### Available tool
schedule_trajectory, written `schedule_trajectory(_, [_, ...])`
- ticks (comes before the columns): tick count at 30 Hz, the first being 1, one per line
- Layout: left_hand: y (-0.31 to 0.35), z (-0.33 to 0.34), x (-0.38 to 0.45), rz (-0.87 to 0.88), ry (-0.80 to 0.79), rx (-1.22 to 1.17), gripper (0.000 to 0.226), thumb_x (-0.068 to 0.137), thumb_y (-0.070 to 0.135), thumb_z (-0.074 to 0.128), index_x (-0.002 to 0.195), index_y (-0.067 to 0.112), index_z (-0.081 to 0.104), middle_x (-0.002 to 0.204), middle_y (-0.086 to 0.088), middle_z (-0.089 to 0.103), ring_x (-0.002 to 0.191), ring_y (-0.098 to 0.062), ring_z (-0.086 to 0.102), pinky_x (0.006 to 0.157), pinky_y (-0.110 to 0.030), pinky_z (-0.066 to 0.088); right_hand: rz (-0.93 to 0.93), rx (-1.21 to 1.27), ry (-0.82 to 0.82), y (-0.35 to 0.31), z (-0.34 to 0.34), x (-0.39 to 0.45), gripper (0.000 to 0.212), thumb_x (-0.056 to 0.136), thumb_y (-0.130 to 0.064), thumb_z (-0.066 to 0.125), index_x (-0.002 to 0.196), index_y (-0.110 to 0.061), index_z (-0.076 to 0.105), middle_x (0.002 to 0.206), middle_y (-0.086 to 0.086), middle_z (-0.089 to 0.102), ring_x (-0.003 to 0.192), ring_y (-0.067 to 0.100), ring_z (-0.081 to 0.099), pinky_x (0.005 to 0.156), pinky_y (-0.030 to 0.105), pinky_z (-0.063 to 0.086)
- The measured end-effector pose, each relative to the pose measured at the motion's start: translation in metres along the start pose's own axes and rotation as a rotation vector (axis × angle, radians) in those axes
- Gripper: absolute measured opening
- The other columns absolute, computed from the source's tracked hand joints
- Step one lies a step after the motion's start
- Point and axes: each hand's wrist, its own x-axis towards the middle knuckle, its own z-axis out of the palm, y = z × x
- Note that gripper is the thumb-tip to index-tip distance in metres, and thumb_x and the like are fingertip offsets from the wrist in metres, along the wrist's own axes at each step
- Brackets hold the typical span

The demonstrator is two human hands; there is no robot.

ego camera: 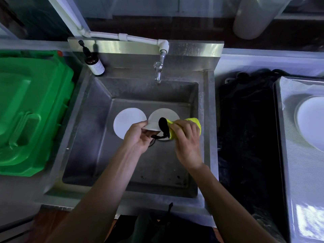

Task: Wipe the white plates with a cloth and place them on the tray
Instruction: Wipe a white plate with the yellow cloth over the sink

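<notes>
My left hand (138, 135) grips the near left edge of a white plate (162, 115) and holds it over the steel sink (98, 130). My right hand (185, 137) grips a yellow cloth with a black trim (191, 122) and presses it against the plate's right side. A second white plate (127, 121) lies flat on the sink floor to the left, partly behind my left hand. Far right, a grey tray (287, 137) holds another white plate (312, 120), cut off by the frame edge.
A tap (158, 71) hangs over the sink's back wall. A brown pump bottle (93, 63) stands on the back left rim. A green plastic bin lid (29, 111) lies to the left. A black mat (245, 128) lies between sink and tray.
</notes>
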Motion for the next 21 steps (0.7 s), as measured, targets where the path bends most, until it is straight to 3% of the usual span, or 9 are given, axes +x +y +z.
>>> schedule_trajectory(2, [0.001, -0.004, 0.001, 0.013, -0.007, -0.016, 0.038, 0.096, -0.004, 0.057, 0.134, -0.008, 0.051, 0.117, -0.024, 0.069, 0.094, -0.033, 0.073, 0.057, -0.041, 0.061, -0.015, 0.017, -0.052, 0.002, -0.001, -0.006, 0.054, 0.081, 0.013, 0.062, 0.130, -0.008, 0.062, 0.126, 0.013, 0.059, 0.118, 0.031, 0.049, 0.103, 0.048, 0.039])
schedule_trajectory(5, [0.004, -0.009, 0.001, 0.039, -0.032, -0.017, 0.041, 0.095, -0.006, 0.059, 0.135, -0.004, 0.052, 0.129, -0.024, 0.064, 0.110, -0.036, 0.069, 0.067, -0.048, 0.063, -0.042, 0.036, -0.134, 0.002, -0.003, -0.010, 0.064, 0.078, 0.013, 0.068, 0.137, -0.009, 0.058, 0.132, 0.014, 0.057, 0.126, 0.029, 0.046, 0.107, 0.050, 0.039])
schedule_trajectory(10, [0.011, -0.016, 0.002, 0.081, -0.059, 0.013, 0.031, 0.098, 0.000, 0.060, 0.128, -0.001, 0.057, 0.128, -0.021, 0.067, 0.113, -0.034, 0.069, 0.080, -0.049, 0.063, 0.014, 0.152, -0.274, -0.004, -0.010, -0.007, 0.064, 0.085, 0.007, 0.069, 0.144, -0.012, 0.054, 0.142, 0.011, 0.052, 0.132, 0.031, 0.045, 0.108, 0.052, 0.041])
schedule_trajectory(14, [0.010, -0.022, 0.003, 0.138, -0.094, 0.083, 0.035, 0.099, 0.002, 0.059, 0.134, 0.004, 0.058, 0.129, -0.018, 0.068, 0.117, -0.034, 0.067, 0.094, -0.053, 0.057, 0.263, 0.358, -0.292, -0.013, -0.014, 0.000, 0.063, 0.091, 0.007, 0.060, 0.148, -0.015, 0.047, 0.146, 0.007, 0.048, 0.135, 0.026, 0.044, 0.111, 0.048, 0.042])
schedule_trajectory(17, [0.005, -0.023, 0.001, 0.133, -0.106, 0.073, 0.035, 0.098, 0.003, 0.060, 0.132, 0.006, 0.060, 0.124, -0.017, 0.071, 0.111, -0.034, 0.070, 0.088, -0.053, 0.060, 0.374, 0.425, -0.288, -0.018, -0.014, 0.011, 0.063, 0.092, 0.005, 0.060, 0.149, -0.017, 0.046, 0.148, 0.001, 0.046, 0.137, 0.022, 0.041, 0.115, 0.042, 0.038])
schedule_trajectory(21, [-0.002, -0.022, -0.002, 0.159, -0.151, 0.150, 0.038, 0.097, 0.003, 0.061, 0.134, 0.007, 0.061, 0.127, -0.020, 0.069, 0.115, -0.037, 0.068, 0.089, -0.051, 0.060, 0.350, 0.415, -0.294, -0.028, -0.010, 0.025, 0.059, 0.094, -0.001, 0.061, 0.148, -0.019, 0.046, 0.147, 0.001, 0.049, 0.134, 0.023, 0.042, 0.112, 0.040, 0.038])
